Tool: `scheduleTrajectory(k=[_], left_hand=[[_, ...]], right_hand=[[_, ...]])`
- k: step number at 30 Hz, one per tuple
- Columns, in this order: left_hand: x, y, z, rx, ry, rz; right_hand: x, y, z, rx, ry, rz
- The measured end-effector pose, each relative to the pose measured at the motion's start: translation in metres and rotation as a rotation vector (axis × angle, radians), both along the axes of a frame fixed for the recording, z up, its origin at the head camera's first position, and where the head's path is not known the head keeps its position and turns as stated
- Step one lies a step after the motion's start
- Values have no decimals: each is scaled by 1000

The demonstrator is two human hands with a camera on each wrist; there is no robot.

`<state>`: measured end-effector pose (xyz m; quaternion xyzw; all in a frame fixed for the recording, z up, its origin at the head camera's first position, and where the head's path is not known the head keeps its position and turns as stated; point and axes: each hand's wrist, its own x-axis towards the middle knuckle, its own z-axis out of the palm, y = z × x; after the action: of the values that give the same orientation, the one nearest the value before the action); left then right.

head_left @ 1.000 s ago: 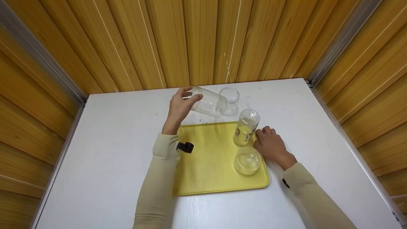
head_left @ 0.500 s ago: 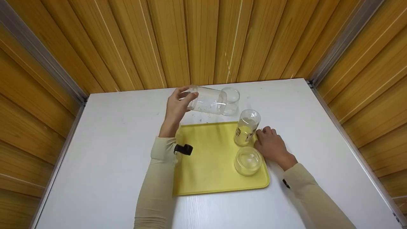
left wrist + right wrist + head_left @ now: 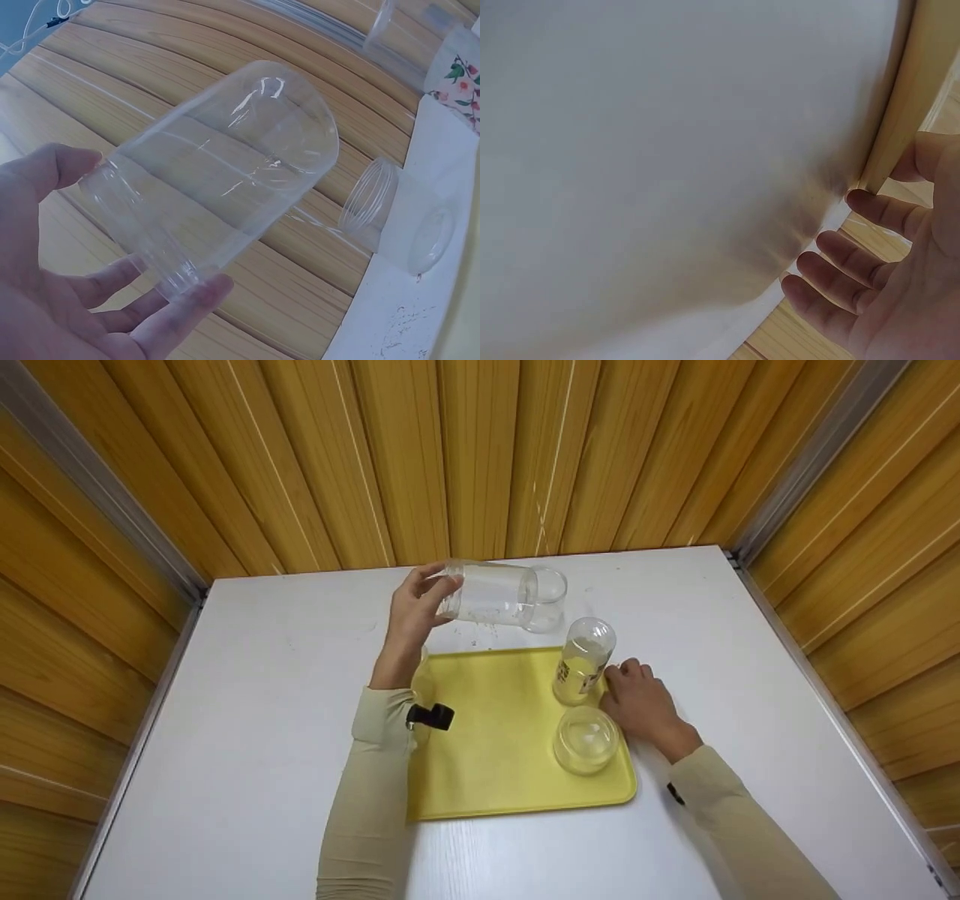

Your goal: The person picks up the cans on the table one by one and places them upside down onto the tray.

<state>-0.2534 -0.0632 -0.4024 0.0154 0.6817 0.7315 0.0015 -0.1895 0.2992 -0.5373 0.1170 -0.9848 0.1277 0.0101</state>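
Observation:
My left hand (image 3: pixel 411 611) grips a clear plastic jar (image 3: pixel 491 594) by its ridged neck end. Tipped on its side above the table's far part, the jar has its rounded base pointing right; in the left wrist view its walls (image 3: pixel 217 165) look see-through. A smaller clear jar (image 3: pixel 546 611) stands upright on the table behind the yellow tray (image 3: pixel 487 735), partly overlapped by the held one. At the tray's right rim (image 3: pixel 904 97), my right hand (image 3: pixel 641 701) pinches the edge between thumb and index finger, the other fingers (image 3: pixel 832 281) loosely bent.
On the tray's right side stand a tall clear jar (image 3: pixel 583 660) with a printed pattern and a short round clear jar (image 3: pixel 586 741). Another clear container (image 3: pixel 422 679) is partly hidden behind the left wrist. Wood-patterned panels (image 3: pixel 480 457) border the white table (image 3: pixel 247 720).
My left hand has drawn slightly left and turned the held jar from a downward slant to nearly level. The right hand and the tray have stayed in place.

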Motion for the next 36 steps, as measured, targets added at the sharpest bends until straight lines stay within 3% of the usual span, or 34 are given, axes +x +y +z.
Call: scheduleTrajectory(k=[25,31,36], left_hand=[[18,-5,0,92,41,-22],[22,-6,0,100,52,-30],[26,-4,0,111,60,-26]], right_hand=[[-1,3,0,2,-3,12],[-7,10,5,-63,-67,1],[-14,17,16,-209,-147,-37]])
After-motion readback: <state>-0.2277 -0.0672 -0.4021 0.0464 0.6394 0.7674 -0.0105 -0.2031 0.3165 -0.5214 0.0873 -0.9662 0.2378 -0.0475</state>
